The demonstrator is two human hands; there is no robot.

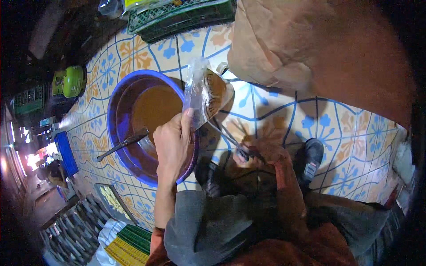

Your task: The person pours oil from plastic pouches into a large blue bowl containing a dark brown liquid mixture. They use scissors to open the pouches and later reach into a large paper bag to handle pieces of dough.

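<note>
- Plastic bag (200, 84), clear with a brown, dark-printed part: held up at the tub's right rim; contact with the rim cannot be told.
- Left hand (171, 137): over the tub's right side, thumb and fingers pinching the bag's lower edge.
- Right hand (271, 153): right of the tub, in shadow, closed round the dark handles of what look like scissors (226, 134); exact finger placement cannot be told. Thin blades point toward the bag's lower end; whether they touch it is unclear.
- Tub (116, 99): round, purple-blue, on the patterned tile floor (175, 60); brown liquid (153, 104) inside.
- Dark stick (122, 145): leans across the tub's left rim, one end inside.
- Brown sheet or sack (284, 48): large, creased, beyond the tub to the upper right.
- Green crate (186, 22): beyond the tub's far side.
- Lime-green container (73, 82): left of the tub, farther off.
- Blue tray (65, 153): well left of the tub.
- Dark shoe (313, 155): well right of the tub, on the tiles.
</note>
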